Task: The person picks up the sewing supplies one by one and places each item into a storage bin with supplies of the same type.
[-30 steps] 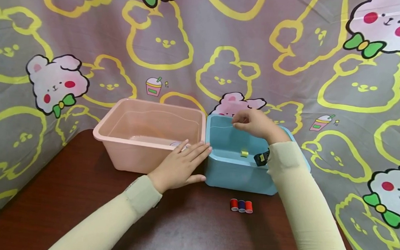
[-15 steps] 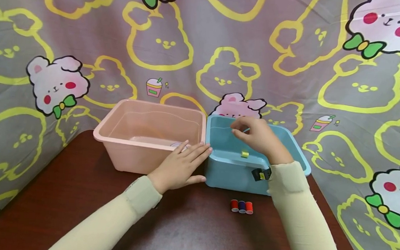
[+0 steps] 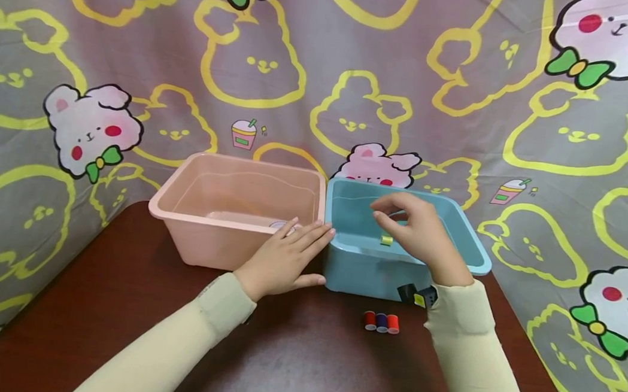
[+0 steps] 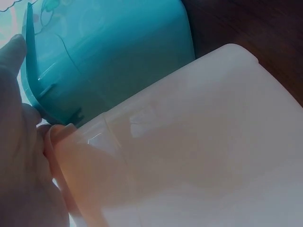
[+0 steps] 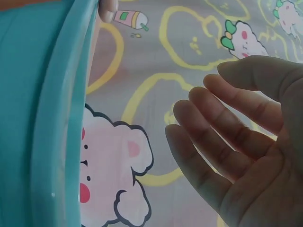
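My left hand (image 3: 283,260) rests with straight fingers on the front rims where a pink plastic bin (image 3: 195,240) and a blue plastic bin (image 3: 360,274) meet. The left wrist view has that hand (image 4: 23,161) along the bins' edges. Over the blue bin hovers my right hand (image 3: 418,233), fingers loosely bent; its palm (image 5: 255,165) holds nothing in the right wrist view. A yellow thread spool (image 3: 386,240) lies inside the blue bin. On the table before it, a dark red spool (image 3: 370,320), a navy spool (image 3: 381,323) and a bright red spool (image 3: 393,324) sit in a row.
The dark wooden table (image 3: 304,363) reaches toward me in front of the bins. A cartoon-printed curtain (image 3: 275,122) hangs close behind and at both sides. A round white patch (image 3: 278,224) shows on the pink bin's floor.
My right hand has drawn back toward me and slightly to the right above the blue bin, its fingers a little looser. The left hand, bins and spools stay in place.
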Demonstrator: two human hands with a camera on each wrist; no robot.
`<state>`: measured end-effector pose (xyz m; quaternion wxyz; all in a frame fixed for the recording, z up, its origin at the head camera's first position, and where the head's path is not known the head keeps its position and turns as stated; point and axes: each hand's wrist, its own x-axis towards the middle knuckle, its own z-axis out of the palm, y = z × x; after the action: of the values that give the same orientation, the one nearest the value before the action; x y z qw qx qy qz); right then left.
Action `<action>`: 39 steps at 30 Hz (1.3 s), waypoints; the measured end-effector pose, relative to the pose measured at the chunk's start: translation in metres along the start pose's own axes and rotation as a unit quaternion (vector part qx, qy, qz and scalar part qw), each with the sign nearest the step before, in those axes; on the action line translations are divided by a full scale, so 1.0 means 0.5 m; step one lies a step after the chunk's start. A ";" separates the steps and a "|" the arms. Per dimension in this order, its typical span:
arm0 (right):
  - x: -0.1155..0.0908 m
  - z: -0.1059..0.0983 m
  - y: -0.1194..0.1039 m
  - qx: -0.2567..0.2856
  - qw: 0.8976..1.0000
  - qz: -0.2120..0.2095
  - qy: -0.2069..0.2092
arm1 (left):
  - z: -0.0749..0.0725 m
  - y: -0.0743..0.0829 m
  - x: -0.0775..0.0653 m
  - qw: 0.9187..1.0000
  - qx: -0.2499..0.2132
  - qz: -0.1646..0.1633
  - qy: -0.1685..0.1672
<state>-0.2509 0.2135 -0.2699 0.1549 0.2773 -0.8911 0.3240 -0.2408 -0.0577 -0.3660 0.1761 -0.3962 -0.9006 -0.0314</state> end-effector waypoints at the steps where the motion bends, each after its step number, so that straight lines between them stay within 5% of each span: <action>1: -0.004 0.001 0.000 0.002 1.000 -0.002 0.005 | 0.000 0.000 0.001 1.000 -0.001 -0.001 -0.002; 11: -0.059 0.012 0.002 0.002 0.998 -0.039 0.052 | -0.007 0.003 0.001 1.000 0.005 -0.006 -0.011; 21: -0.108 0.028 0.002 0.006 0.997 -0.060 0.056 | -0.009 0.002 0.002 1.000 -0.001 -0.005 -0.012; 39: -0.163 0.059 0.014 0.026 0.999 -0.041 -0.005 | -0.006 0.001 0.004 1.000 -0.002 -0.007 -0.015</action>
<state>-0.1928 0.2304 -0.3322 0.1562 0.3192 -0.8710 0.3391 -0.2406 -0.0565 -0.3627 0.1616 -0.3910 -0.9056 -0.0285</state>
